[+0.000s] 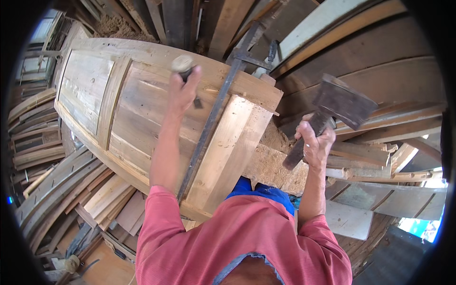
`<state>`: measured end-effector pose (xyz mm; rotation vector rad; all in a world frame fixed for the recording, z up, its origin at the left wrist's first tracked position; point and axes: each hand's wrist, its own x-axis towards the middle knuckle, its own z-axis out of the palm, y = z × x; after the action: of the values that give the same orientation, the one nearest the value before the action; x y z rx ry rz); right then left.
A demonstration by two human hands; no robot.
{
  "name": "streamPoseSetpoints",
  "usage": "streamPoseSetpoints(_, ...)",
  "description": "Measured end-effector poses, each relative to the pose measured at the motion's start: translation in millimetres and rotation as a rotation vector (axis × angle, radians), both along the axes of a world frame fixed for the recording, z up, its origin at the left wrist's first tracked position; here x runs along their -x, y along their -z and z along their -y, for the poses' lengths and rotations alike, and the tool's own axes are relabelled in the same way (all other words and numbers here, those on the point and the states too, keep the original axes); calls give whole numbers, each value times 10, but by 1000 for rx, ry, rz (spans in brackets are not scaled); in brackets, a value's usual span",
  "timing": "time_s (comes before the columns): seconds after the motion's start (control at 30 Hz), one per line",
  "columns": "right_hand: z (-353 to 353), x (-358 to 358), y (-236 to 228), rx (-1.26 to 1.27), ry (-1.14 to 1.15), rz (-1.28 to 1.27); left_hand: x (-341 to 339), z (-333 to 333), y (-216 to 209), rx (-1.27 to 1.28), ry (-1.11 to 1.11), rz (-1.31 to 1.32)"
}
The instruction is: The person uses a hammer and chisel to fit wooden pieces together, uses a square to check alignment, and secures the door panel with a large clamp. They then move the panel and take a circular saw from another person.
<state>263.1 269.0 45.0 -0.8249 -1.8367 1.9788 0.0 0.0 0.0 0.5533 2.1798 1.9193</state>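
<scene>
My left hand [179,92] is closed around a chisel [183,63], its pale, flattened handle end up and a dark end showing below the fingers. It is over the panelled wooden door [156,109], slightly blurred; I cannot tell whether the chisel touches the wood. Off the door's right end, my right hand [316,141] grips the handle of a dark wooden mallet [346,100], its block head raised up and to the right. A long metal bar clamp [209,116] crosses the door between my hands.
Boards [361,71] lean at the upper right, with more timber upright at the back. Curved wood pieces [61,180] are stacked on the left. Sawdust covers a board [275,166] beside the door's right end. A pale sheet [349,221] lies at the lower right.
</scene>
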Motion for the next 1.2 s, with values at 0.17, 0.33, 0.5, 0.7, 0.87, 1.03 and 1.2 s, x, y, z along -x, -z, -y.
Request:
streamPoseSetpoints(0.17, -489, -142, -322, -101, 202, -409, -137, -1532, 177, -29, 174, 176)
streamPoseSetpoints(0.33, -888, -450, -322, -139, 361, -383, -146, -2244, 771, 150, 234, 90)
streamPoseSetpoints(0.5, -1208, -752, -231, -126, 423, -340, -50, -2317, 1180, 323, 198, 20)
streamPoseSetpoints(0.7, -1426, -773, -293, -179, 436, -346, -48, -2382, 788, 532, 293, -211)
streamPoseSetpoints(0.87, -1404, -642, -282, -177, 470, -328, 1, -2413, 792, 387, 246, 15)
streamPoseSetpoints(1.03, -1354, -506, -299, -145, 400, -367, 79, -2405, 1080, 321, 194, 20)
streamPoseSetpoints(1.2, -1427, -482, -375, -132, 384, -451, 127, -2436, 1069, 418, 163, 71)
